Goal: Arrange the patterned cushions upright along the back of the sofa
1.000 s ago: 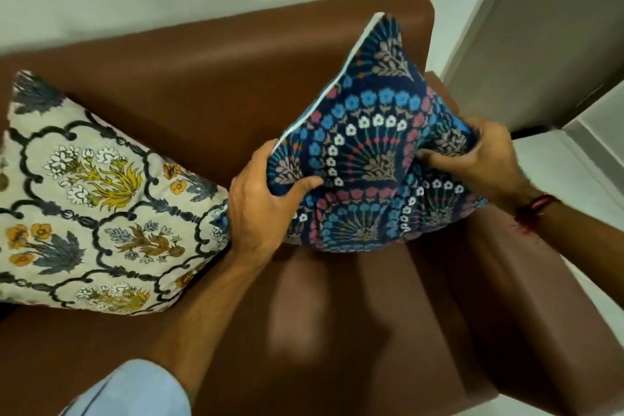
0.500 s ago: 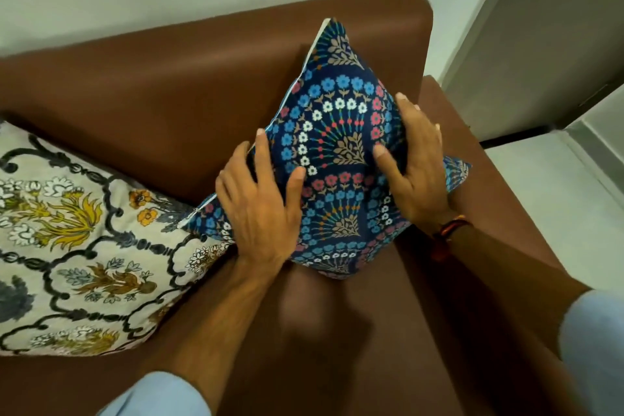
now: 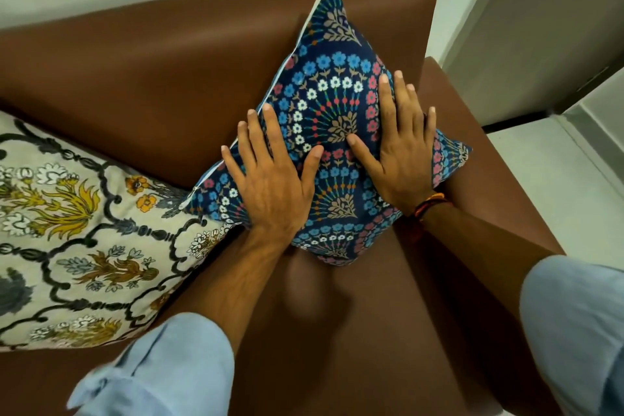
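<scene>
A dark blue cushion (image 3: 332, 88) with fan and flower patterns leans on its corner against the back of the brown sofa (image 3: 152, 71), near the right armrest. My left hand (image 3: 270, 176) lies flat on its lower left face, fingers spread. My right hand (image 3: 401, 142) presses flat on its right side, fingers apart; a red and black band sits on that wrist. Neither hand grips the fabric. A cream cushion (image 3: 77, 230) with yellow and grey floral print leans at the left, its right corner touching the blue one.
The sofa's right armrest (image 3: 499, 199) runs beside the blue cushion. Brown seat (image 3: 337, 331) lies in front of both cushions. A white wall is behind the sofa, and a grey door and pale floor (image 3: 557, 159) are at the right.
Both hands went from gripping the blue cushion's sides to lying flat on its face. The cushion turned onto its corner and settled back against the sofa back.
</scene>
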